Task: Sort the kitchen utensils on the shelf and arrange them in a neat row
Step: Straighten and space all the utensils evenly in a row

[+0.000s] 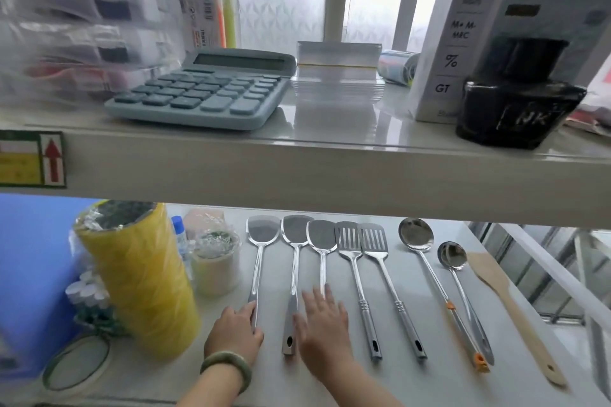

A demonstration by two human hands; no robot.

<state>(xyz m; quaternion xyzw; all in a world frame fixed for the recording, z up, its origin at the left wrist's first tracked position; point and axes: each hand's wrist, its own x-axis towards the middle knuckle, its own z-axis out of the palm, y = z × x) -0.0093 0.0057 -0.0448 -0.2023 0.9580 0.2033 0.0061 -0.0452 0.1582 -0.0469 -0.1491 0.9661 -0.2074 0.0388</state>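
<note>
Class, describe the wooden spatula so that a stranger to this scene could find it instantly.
Look at the lower shelf, where utensils lie in a row. At the row's far right end, beside the small ladle, lies the wooden spatula: the only pale wooden piece among shiny steel ones.

On the upper shelf at the right, a white box (453,43) carries grey print down its side: "12", then "M+ M- MRC", a "%" sign and "GT". The picture on its front shows a row of digits, "1234567890" and more, blurred toward the end. In front of the box, a black ink bottle (515,99) bears the scratchy white letters "NK". On the front edge of the upper shelf at the far left, a sticker (33,158) shows a red arrow pointing up; its small text is unreadable.
</note>
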